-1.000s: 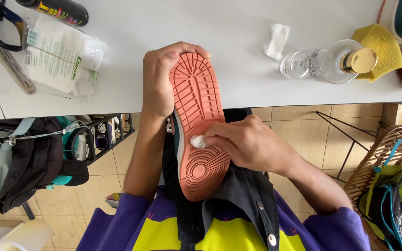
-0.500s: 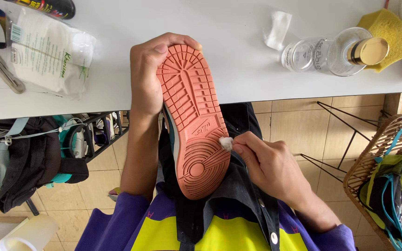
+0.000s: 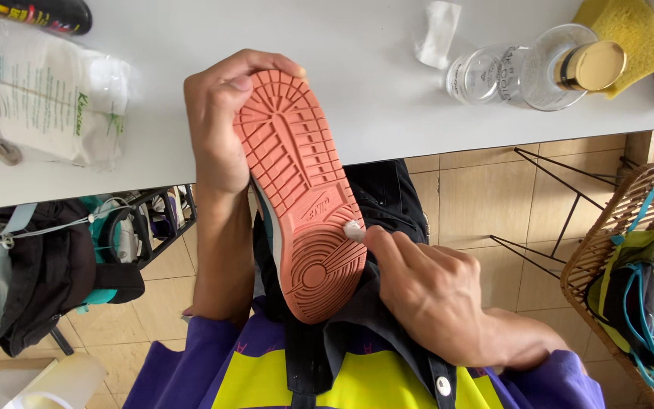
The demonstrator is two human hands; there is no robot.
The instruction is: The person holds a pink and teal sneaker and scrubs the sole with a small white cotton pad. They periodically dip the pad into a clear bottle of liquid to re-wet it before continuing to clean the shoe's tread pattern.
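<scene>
Head view. Shoe point(image 3: 297, 189): centre frame, salmon sole up, held over the lap at the counter point(image 3: 357, 83) edge. Left hand point(image 3: 217, 125): grip closed around the toe end, upper centre. Right hand point(image 3: 433, 291): lower right, fingers pinched shut on a small white swab point(image 3: 353, 229), pressed to the sole's right edge near the heel. Long axis: toe toward upper left, heel toward lower centre. Surroundings: glass bottle point(image 3: 539, 68) and yellow sponge point(image 3: 630, 34) upper right; plastic bag point(image 3: 54, 98) upper left; wicker basket point(image 3: 607, 257) right. Nothing blocks the sole.
</scene>
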